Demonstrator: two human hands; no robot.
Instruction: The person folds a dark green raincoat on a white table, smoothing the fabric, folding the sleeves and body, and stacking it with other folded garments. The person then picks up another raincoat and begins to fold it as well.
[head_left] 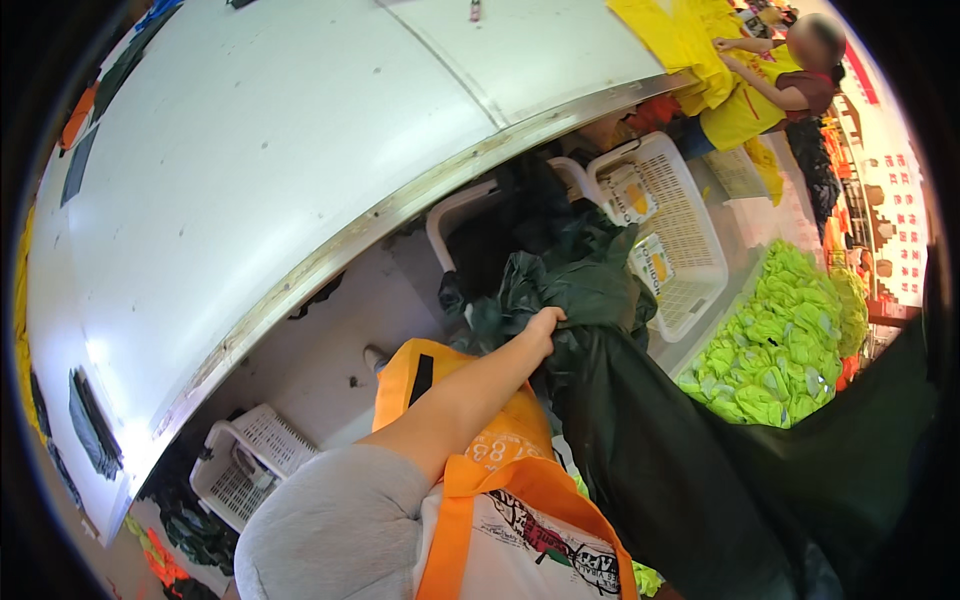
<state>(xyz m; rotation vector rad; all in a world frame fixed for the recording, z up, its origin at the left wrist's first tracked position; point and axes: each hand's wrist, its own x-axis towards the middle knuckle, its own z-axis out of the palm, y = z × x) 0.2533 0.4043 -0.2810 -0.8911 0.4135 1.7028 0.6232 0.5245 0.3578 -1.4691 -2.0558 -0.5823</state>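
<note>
My left hand, at the end of a bare forearm and a grey sleeve, is closed on a bunched dark green garment or cloth. From my grip this thin, slightly shiny fabric stretches down and to the right, where it fills the lower right of the view. Beyond the hand, more dark green fabric lies heaped over a white basket, hiding most of it. My right hand does not show.
A long white table curves along the left and far side. White plastic baskets stand beneath its edge, another at lower left. Bright yellow-green garments are piled right. A person handles yellow cloth at the far right.
</note>
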